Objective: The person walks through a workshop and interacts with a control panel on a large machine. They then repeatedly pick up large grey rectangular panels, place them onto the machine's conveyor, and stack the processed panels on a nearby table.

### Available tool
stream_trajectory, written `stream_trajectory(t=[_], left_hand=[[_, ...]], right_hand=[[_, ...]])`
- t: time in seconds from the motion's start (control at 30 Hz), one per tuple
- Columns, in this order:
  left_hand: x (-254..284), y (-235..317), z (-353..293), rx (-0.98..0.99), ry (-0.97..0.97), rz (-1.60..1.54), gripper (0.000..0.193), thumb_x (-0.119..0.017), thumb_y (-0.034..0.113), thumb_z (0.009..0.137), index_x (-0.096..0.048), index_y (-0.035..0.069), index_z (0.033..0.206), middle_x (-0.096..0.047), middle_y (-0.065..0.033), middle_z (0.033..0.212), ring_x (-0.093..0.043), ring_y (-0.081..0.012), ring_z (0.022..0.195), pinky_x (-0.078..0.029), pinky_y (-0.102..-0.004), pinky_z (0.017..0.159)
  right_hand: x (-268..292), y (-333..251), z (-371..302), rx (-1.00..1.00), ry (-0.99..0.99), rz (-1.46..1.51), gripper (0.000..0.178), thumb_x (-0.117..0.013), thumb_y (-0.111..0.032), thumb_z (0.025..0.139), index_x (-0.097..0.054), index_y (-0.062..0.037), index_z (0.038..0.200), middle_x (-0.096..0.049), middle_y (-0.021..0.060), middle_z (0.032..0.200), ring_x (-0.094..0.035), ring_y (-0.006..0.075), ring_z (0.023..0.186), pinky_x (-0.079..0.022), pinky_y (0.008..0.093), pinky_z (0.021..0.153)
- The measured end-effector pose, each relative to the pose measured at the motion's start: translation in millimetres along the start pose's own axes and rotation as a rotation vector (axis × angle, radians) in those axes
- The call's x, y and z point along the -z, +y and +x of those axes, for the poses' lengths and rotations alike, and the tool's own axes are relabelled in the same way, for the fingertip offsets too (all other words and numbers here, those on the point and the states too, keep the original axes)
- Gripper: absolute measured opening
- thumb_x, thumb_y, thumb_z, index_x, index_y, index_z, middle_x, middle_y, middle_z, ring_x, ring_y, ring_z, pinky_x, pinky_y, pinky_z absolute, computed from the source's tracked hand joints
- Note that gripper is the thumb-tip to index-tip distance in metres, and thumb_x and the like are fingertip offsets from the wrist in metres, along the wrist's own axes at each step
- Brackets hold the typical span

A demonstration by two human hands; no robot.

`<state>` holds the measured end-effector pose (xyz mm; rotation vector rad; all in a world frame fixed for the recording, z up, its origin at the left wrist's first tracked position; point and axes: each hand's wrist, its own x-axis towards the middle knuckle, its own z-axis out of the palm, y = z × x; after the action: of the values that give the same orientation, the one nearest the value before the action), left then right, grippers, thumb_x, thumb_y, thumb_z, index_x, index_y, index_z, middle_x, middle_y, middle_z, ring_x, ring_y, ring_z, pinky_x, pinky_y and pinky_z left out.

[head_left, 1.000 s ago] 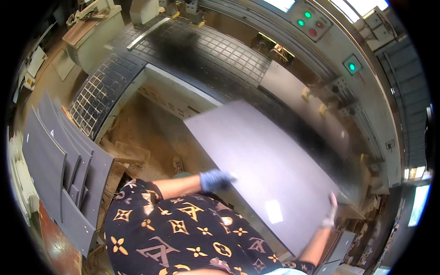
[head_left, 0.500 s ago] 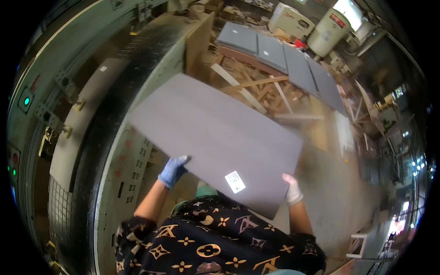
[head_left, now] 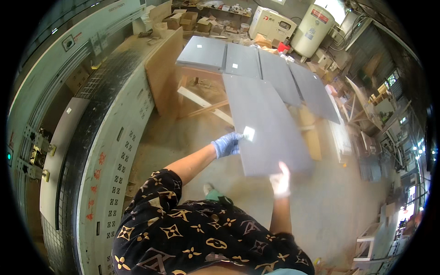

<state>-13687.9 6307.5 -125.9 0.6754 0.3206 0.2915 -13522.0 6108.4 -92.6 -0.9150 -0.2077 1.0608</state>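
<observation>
A flat grey panel (head_left: 270, 114) with a small white label (head_left: 249, 133) is held out in front of me. Its far end lies over or against the stacked panels; whether it touches them I cannot tell. My left hand (head_left: 227, 145), in a blue glove, grips the panel's left edge beside the label, fingers partly under it. In a white glove, my right hand (head_left: 280, 179) holds the near edge, thumb on top and the other fingers hidden beneath. Beyond are grey panels (head_left: 243, 59) laid side by side in stacks, some bearing white labels.
On my left stands a long green machine (head_left: 107, 151) with another grey panel (head_left: 59, 151) lying in it. A brown board (head_left: 162, 73) stands upright at its far end. Wooden strips (head_left: 206, 104) lie below the stacks. Farther back are a pale tank (head_left: 312, 32) and cardboard boxes (head_left: 188, 20).
I have turned away from the machine toward the stacks. The panel has swung from lying crosswise to pointing away from me, its far end now at the stacks. Both hands still hold it.
</observation>
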Motion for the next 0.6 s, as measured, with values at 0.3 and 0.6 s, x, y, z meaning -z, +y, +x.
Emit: stream_trajectory(t=[0.3, 0.6], left_hand=[[50.4, 51.0, 16.4, -0.242, 0.643, 0.203, 0.044, -0.057, 0.022, 0.081, -0.042, 0.013, 0.121, -0.057, 0.0000, 0.095, -0.052, -0.0103, 0.075, -0.047, -0.0287, 0.070], [173.8, -196.2, -235.8, -0.282, 1.898, 0.038, 0.038, -0.051, 0.019, 0.078, -0.049, 0.009, 0.114, -0.058, -0.0084, 0.089, -0.056, -0.0208, 0.072, -0.045, -0.0317, 0.061]], right_hand=[[-19.4, -23.7, 310.8, -0.317, -0.039, 0.050, 0.042, -0.060, -0.022, 0.075, -0.043, -0.0104, 0.112, -0.047, 0.0093, 0.110, -0.043, 0.0254, 0.103, -0.039, 0.0423, 0.087], [-73.9, -9.3, 568.7, -0.448, -0.294, -0.065, 0.066, -0.047, -0.056, 0.074, -0.036, -0.0121, 0.123, -0.045, 0.0057, 0.113, -0.044, 0.0257, 0.099, -0.034, 0.0415, 0.091]])
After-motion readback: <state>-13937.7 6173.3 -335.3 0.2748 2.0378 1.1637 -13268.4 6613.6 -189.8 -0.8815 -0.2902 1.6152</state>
